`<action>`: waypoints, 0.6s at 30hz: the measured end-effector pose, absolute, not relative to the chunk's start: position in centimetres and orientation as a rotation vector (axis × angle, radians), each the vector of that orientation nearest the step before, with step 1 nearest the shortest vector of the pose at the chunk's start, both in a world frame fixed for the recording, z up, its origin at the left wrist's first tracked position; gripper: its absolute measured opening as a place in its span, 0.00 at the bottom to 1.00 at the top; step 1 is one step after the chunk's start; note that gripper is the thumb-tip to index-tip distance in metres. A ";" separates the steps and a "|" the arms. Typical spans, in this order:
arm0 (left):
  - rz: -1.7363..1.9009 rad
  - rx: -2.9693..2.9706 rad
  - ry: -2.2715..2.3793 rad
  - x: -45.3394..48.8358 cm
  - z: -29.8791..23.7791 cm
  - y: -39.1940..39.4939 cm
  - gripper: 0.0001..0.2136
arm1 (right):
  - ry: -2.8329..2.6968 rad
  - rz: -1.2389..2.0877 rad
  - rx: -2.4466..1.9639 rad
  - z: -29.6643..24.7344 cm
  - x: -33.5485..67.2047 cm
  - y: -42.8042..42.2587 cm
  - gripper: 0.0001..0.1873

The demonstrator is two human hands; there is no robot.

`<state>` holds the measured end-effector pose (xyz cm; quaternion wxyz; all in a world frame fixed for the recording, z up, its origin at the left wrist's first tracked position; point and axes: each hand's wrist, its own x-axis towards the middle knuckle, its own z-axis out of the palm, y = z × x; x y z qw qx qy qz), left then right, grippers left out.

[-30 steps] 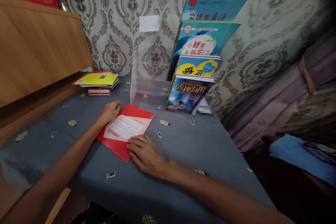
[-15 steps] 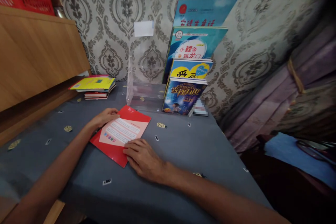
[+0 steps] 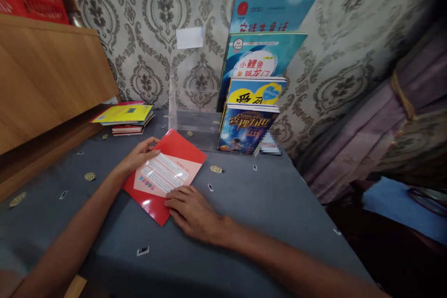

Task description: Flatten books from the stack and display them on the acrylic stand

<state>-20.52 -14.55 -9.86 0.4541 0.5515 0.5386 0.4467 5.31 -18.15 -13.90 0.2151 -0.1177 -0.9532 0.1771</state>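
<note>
A thin red book [image 3: 190, 149] with a pale pink text panel lies at a slant in front of me, its far side tipped up a little from the cloth. My left hand [image 3: 141, 154] grips its left edge, thumb on top and the other fingers partly hidden behind it. At the near right edge, my right hand [image 3: 193, 214] is closed on the book, fingers together over the cover; what its thumb does underneath is hidden. Beyond the book stands a clear plastic rack [image 3: 172, 102] with a white label [image 3: 189, 37].
Books stand in tiers at the rack's right, a dark blue one [image 3: 244, 128] in front. A stack with a yellow book [image 3: 127, 113] on top lies at the left. A wooden cabinet [image 3: 52, 74] borders the left side; a purple curtain [image 3: 366, 135] hangs at the right.
The far side of the red book has risen slightly and now catches glare. My left hand has lifted with it, its thumb now showing on the cover. My right hand has hardly moved.
</note>
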 end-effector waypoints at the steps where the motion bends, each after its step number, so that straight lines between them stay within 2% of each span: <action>1: 1.117 1.366 1.336 -20.5 -9.9 -14.5 0.26 | -2.646 0.504 -0.325 -13.8 5.3 -17.9 0.11; 8: 1.118 1.348 1.378 -20.7 -10.0 -14.3 0.28 | -2.630 0.499 -0.336 -14.0 6.1 -15.9 0.12; 14: 0.947 1.341 1.318 -19.8 -10.6 -12.8 0.34 | -2.407 0.348 -0.735 -15.0 10.2 -12.6 0.13; 18: 0.718 1.487 1.270 -17.9 -10.6 -10.9 0.31 | -2.328 0.543 -0.839 -14.8 13.5 -11.5 0.15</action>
